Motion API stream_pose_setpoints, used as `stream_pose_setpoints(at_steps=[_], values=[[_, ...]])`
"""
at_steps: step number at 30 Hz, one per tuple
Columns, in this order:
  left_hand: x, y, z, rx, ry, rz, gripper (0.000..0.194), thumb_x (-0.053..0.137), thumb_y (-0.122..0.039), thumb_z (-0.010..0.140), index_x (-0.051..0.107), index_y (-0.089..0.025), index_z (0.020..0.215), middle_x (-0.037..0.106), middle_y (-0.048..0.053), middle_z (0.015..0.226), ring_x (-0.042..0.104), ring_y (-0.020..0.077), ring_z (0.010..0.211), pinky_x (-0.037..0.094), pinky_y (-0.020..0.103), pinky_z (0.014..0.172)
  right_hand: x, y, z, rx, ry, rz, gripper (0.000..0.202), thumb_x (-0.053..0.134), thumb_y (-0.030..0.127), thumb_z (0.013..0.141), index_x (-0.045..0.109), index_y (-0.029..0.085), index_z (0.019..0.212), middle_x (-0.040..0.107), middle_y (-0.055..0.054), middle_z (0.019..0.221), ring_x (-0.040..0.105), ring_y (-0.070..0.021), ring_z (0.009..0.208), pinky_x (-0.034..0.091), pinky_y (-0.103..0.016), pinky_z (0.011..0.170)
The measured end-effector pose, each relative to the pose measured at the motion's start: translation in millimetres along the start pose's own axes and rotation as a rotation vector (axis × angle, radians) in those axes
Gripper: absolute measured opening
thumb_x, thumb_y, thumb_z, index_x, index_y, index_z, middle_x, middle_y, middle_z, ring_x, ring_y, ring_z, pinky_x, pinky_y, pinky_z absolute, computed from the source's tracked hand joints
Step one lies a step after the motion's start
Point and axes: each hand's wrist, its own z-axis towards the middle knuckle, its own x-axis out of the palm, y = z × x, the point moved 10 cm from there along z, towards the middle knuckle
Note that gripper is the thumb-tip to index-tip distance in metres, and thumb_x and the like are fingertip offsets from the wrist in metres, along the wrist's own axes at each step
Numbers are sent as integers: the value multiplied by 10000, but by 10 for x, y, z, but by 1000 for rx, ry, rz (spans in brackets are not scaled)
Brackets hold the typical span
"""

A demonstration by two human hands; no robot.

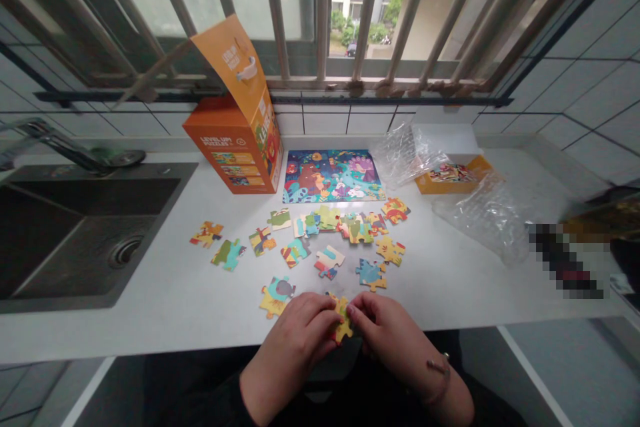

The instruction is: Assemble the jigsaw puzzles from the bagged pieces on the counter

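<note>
At the counter's front edge, my left hand (305, 327) and my right hand (377, 323) are both closed on a yellow puzzle piece (343, 328). The fingers partly cover it, so I cannot tell whether it is one piece or two. Just left of my left hand lies a yellow and teal puzzle piece (277, 295). Beyond my hands are a blue puzzle piece (371, 273) and a white and red one (329, 260). Several more pieces are scattered farther back, some overlapping, such as the green piece (357, 229).
A finished-looking animal puzzle (333, 177) lies at the back beside an upright orange puzzle box (235, 147). To the right are clear plastic wrappings (487, 217) and an open yellow box (425, 183). A sink (95, 240) is set into the counter (165, 307) at left.
</note>
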Motion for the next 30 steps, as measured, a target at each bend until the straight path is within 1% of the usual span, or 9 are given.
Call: stream_pose_setpoints(at_steps=[3,7,10,15,19,22,24,26,30], values=[[-44,13,-12,-2,20,56,222,765,-281,1006,683,-227,1205,770,107,1209,731,279,1092,616,445,933,-165,-17,3,21,-118,-131,317,527,413,1069,686,230,865,748,-17,746,693,-185,643,428,-277,579],[-143,26,-88,15,49,146,184,735,-296,1033,691,-243,1203,786,95,1246,737,285,1138,604,472,986,-344,-49,-27,51,-243,-272,312,522,399,1089,700,239,890,776,-33,792,734,-214,710,436,-306,622],[-236,65,-154,5,59,215,200,714,-346,1044,701,-255,1222,781,104,1291,735,304,1177,602,500,1006,-444,8,-51,12,-336,-398,275,541,396,1096,757,238,1033,803,-49,858,762,-227,749,486,-322,663],[-375,143,-184,-29,33,303,190,662,-316,1057,718,-240,1222,772,113,1317,733,322,1182,607,521,991,-450,220,-19,-213,-398,-631,328,529,311,1104,759,252,1330,821,-95,1130,786,-255,1002,582,-352,863],[-464,252,-209,-70,11,340,197,604,-259,1068,742,-256,1208,768,105,1330,734,300,1189,598,491,1017,-555,84,12,-127,-424,-732,370,534,331,1106,726,252,1412,829,-105,1172,797,-267,973,600,-368,812],[-553,349,-269,-84,4,378,217,580,-266,1080,744,-263,1222,762,106,1350,732,305,1204,596,496,1018,-689,65,-20,-88,-476,-769,323,540,341,1106,767,232,1308,829,-116,1175,793,-259,963,593,-362,820],[-626,409,-283,-92,-4,388,220,582,-289,1083,739,-260,1235,763,108,1348,734,311,1201,598,502,1012,-755,185,-12,-137,-503,-800,294,560,330,1096,777,219,1260,817,-126,1148,770,-268,973,586,-381,856],[-691,463,-218,-99,-11,370,249,592,-317,1085,718,-252,1290,765,113,1340,731,309,1207,593,501,1028,-796,417,51,-250,-526,-815,286,576,323,1088,771,201,1258,795,-137,1130,732,-291,1018,573,-418,919],[-745,651,228,-138,-16,322,308,610,-363,1082,684,-234,1352,735,133,1395,684,313,1299,543,525,1127,-808,934,443,-480,-509,-769,244,572,287,1089,774,189,1182,770,-131,1178,675,-293,1105,512,-454,1080]])
